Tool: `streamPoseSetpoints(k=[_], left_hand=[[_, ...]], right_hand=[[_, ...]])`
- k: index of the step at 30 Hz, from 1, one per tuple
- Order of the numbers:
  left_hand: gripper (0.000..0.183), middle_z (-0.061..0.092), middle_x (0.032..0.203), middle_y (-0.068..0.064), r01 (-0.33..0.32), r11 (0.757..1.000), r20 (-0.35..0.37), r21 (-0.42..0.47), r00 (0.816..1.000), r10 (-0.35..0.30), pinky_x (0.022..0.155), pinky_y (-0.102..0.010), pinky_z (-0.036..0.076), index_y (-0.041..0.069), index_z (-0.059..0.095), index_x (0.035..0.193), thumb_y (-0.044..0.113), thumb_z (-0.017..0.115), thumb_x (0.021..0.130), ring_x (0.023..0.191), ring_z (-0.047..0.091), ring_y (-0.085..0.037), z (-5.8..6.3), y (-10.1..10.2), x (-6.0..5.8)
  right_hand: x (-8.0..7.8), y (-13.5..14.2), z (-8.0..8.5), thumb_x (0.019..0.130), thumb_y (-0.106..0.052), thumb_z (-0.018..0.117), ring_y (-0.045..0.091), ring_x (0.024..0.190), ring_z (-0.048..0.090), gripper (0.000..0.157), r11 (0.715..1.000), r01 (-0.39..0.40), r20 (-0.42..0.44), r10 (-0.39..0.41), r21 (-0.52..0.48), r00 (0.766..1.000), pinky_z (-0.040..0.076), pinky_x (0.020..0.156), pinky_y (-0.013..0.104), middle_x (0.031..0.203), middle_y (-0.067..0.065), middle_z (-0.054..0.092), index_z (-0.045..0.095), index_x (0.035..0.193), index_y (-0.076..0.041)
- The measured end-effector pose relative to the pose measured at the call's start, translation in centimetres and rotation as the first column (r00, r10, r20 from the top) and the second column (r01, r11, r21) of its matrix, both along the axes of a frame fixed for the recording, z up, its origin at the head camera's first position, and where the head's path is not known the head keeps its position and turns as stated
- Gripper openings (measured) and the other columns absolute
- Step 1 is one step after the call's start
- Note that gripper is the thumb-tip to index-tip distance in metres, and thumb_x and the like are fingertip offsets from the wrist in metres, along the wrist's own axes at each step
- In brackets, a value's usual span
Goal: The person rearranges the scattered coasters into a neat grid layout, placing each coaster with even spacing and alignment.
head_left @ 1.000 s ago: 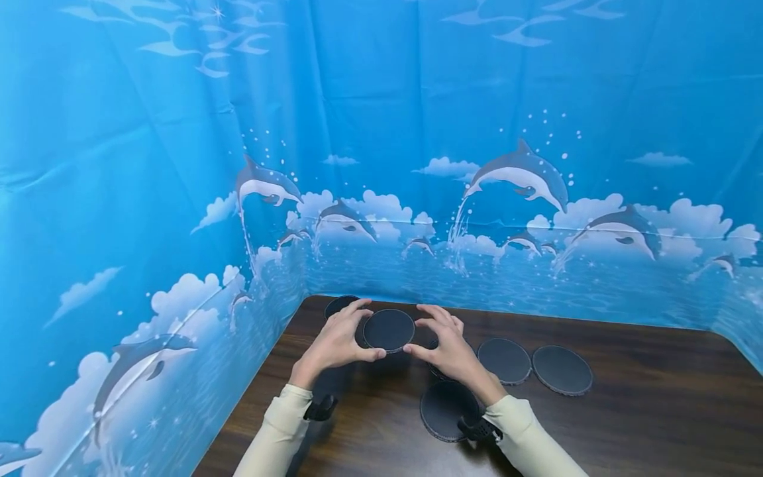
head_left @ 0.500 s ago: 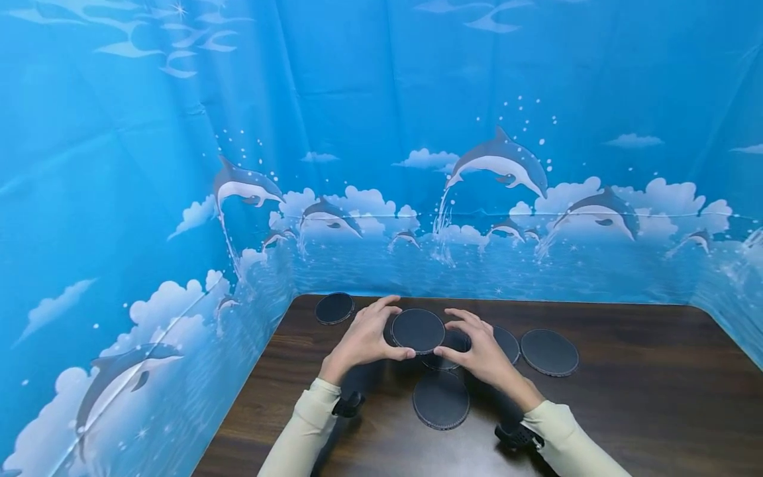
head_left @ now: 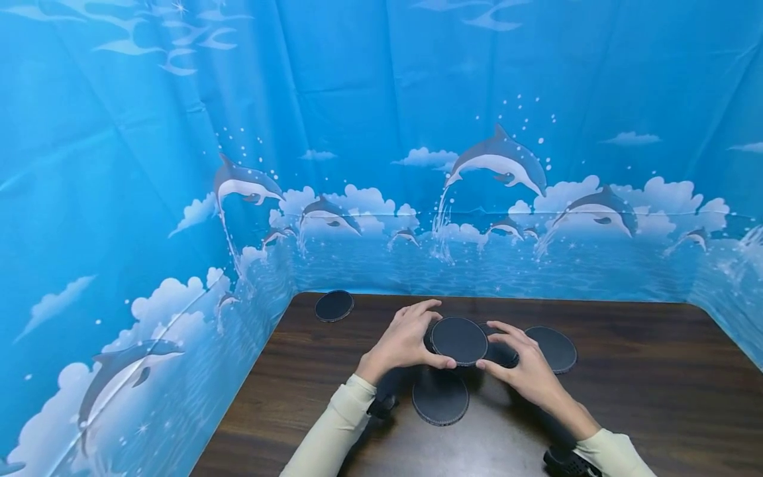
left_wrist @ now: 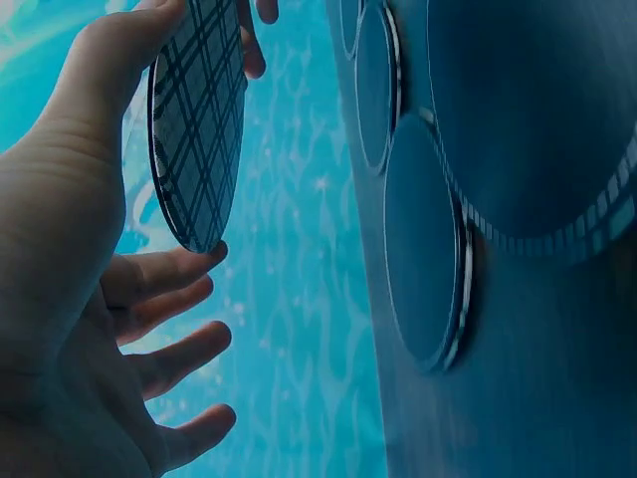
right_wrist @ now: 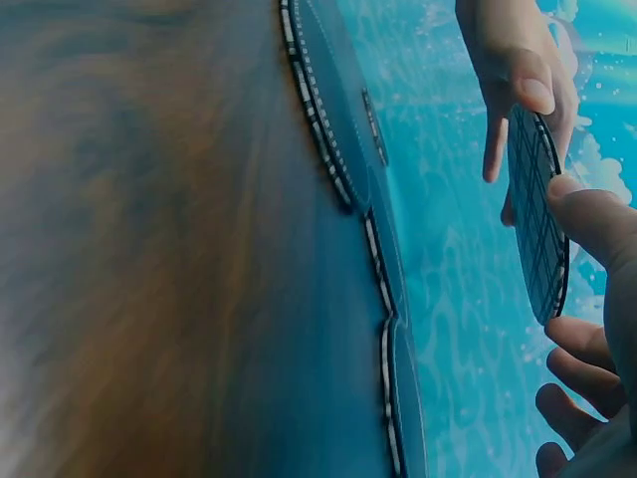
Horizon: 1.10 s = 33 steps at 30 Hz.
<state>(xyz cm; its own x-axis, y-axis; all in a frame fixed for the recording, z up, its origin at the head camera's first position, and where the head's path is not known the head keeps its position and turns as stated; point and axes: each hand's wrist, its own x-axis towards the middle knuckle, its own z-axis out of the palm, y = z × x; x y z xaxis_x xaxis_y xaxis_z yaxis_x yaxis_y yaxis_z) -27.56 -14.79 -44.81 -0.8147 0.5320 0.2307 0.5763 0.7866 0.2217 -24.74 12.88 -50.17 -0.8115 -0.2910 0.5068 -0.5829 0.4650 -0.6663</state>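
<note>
Both hands hold one round black coaster (head_left: pixel 459 340) above the table, the left hand (head_left: pixel 405 341) at its left edge and the right hand (head_left: pixel 527 371) at its right edge. Thumbs sit along the near rim and fingertips at the far side. From the left wrist view, the raised coaster (left_wrist: pixel 199 129) shows a plaid underside. Below it lies a similar coaster (head_left: pixel 440 399) with a stitched edge. Another coaster (head_left: pixel 503 351) is partly hidden behind the right hand, and one more (head_left: pixel 556 350) lies just right of that.
A separate coaster (head_left: pixel 334 306) lies near the far left corner of the dark wooden table (head_left: pixel 650 397). A blue dolphin-print cloth (head_left: pixel 381 132) hangs along the table's back and left sides.
The hands have carried the coaster to the right, over the others on the table. The head view has also turned slightly, and the far left coaster has come fully into sight.
</note>
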Motion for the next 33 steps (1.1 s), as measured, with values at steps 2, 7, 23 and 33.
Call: streamPoseSetpoints(k=[2,7,23,33], left_hand=[[0.092,0.038,0.158,-0.002,0.007,1.0,-0.001,-0.017,1.0,-0.007,0.116,-0.055,0.024,0.012,0.066,0.134,0.08,0.073,0.072,0.143,0.035,-0.024,-0.2,0.7,0.2],[0.09,0.039,0.157,-0.003,0.03,0.997,-0.034,-0.065,0.999,-0.033,0.115,-0.054,0.026,0.013,0.067,0.131,0.081,0.072,0.072,0.143,0.035,-0.022,-0.6,2.6,0.8],[0.091,0.035,0.158,0.0,0.065,0.953,-0.006,-0.296,0.998,-0.07,0.112,-0.055,0.031,0.018,0.07,0.12,0.092,0.058,0.069,0.144,0.032,-0.019,-2.7,7.2,3.5],[0.101,0.032,0.16,-0.005,0.029,0.886,-0.041,-0.463,0.998,-0.054,0.111,-0.054,0.031,0.013,0.07,0.126,0.095,0.052,0.069,0.144,0.033,-0.026,-3.6,8.9,5.3]], right_hand=[[0.4,0.7,-0.1,0.079,-0.035,0.09,0.039,0.132,0.047,0.048,1.0,0.006,-0.004,-0.006,-0.004,1.0,0.022,0.1,0.075,0.144,0.012,0.054,0.073,0.116,-0.009],[1.3,2.4,-0.5,0.079,-0.037,0.09,0.038,0.131,0.047,0.047,1.0,0.023,-0.006,-0.023,0.012,1.0,0.023,0.098,0.073,0.141,0.008,0.056,0.073,0.113,-0.01],[5.0,6.1,-2.2,0.076,-0.045,0.089,0.036,0.12,0.052,0.043,0.99,0.041,0.098,-0.054,0.135,0.994,0.032,0.09,0.062,0.126,0.004,0.06,0.073,0.104,-0.017],[5.4,6.6,-2.6,0.071,-0.053,0.09,0.029,0.112,0.052,0.044,0.962,0.038,0.045,-0.052,0.271,0.998,0.032,0.083,0.051,0.118,0.0,0.058,0.071,0.095,-0.021]])
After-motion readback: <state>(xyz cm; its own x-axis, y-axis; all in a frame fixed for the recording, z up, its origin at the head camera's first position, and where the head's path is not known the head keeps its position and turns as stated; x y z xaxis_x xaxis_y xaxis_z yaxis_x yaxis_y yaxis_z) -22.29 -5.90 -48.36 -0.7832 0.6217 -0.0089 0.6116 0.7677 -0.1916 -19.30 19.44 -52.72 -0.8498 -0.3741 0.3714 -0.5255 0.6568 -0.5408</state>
